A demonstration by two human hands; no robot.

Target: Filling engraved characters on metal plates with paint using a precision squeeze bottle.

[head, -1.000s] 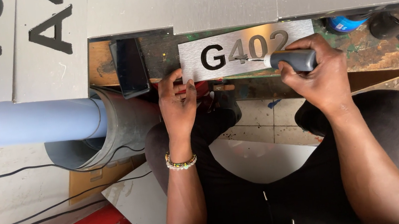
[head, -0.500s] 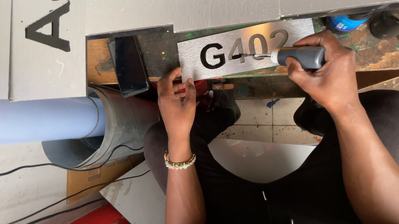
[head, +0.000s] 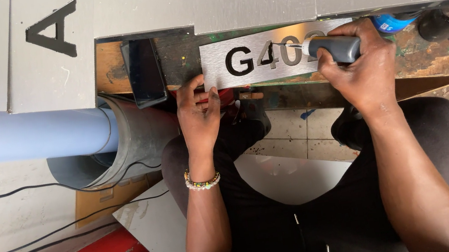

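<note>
Brushed-metal sign plate (head: pixel 253 57) lay flat on the worn workbench (head: pixel 438 64), long axis running left–right across the view, black cut-out characters facing up. Right hand (head: pixel 360 69) was clenched around a grey-handled pointed tool (head: pixel 330 48); handle lay roughly along the plate's long axis, thin tip pointing left and touching the plate among the middle characters. So the work point sat just left of the right hand, on the plate's midline, with the right end of the plate hidden under that hand. Left hand (head: pixel 199 112) was not grasping anything: fingertips pressed on the plate's lower-left corner, pinning it at the bench edge, beaded bracelet (head: pixel 203 180) on the wrist. Right hand was the nearer one to the tip contact; left hand stayed apart at the opposite end. Dark flat slab (head: pixel 144 72) stood just left of the plate, not touching. Larger grey lettered panels (head: pixel 49 45) lay beyond. Blue pipe (head: pixel 21 136) ran into a grey fitting at left, well apart
</note>
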